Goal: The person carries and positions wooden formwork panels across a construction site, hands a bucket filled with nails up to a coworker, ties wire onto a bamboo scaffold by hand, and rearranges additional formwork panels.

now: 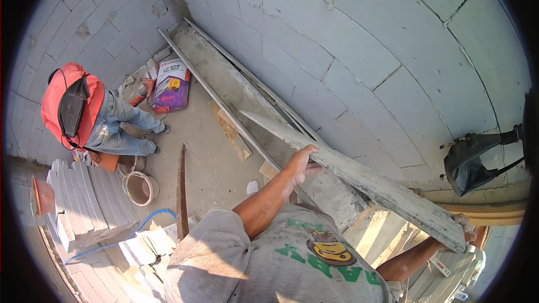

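A long grey board [359, 171], smeared with dried cement, slants across my front. My left hand [304, 164] grips its near edge around the middle, the thumb on top and the fingers partly hidden beneath. At the lower right end, my right hand [465, 229] is wrapped round the board's end. Under and beyond the board lies a long trough-like form [224, 78] with raised side boards, running along the block wall towards the far corner.
A person in a red top [70, 104] bends at the left near stacked blocks [92, 202] and a bucket [140, 188]. A purple and white sack [171, 87] lies by the corner. A black bag [469, 160] hangs at the right. A wooden pole [182, 191] stands left of me.
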`<control>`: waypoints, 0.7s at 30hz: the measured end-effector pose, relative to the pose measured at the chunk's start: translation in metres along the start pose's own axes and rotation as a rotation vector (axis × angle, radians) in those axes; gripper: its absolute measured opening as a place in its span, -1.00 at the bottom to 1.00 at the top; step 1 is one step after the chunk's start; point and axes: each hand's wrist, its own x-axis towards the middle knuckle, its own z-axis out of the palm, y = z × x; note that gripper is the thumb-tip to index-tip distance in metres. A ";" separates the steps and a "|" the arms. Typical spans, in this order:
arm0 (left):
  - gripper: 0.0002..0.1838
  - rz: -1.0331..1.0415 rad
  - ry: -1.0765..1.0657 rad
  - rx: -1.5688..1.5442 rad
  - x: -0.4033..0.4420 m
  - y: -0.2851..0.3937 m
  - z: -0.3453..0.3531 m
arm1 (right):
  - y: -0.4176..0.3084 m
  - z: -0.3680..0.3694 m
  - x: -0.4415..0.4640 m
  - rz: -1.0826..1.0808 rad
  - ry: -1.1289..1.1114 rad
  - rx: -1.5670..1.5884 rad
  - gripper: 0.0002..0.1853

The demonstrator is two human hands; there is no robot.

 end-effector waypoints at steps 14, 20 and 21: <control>-0.19 0.176 -0.404 0.861 -0.012 -0.007 0.015 | -0.202 0.161 0.120 -0.168 0.731 -0.841 -0.26; -0.42 0.345 -0.128 1.064 0.039 -0.005 -0.032 | -0.195 0.135 0.112 -0.235 0.639 -1.234 -0.22; -0.42 0.350 -0.080 1.134 0.051 -0.004 -0.045 | -0.191 0.121 0.113 -0.165 0.668 -1.290 -0.22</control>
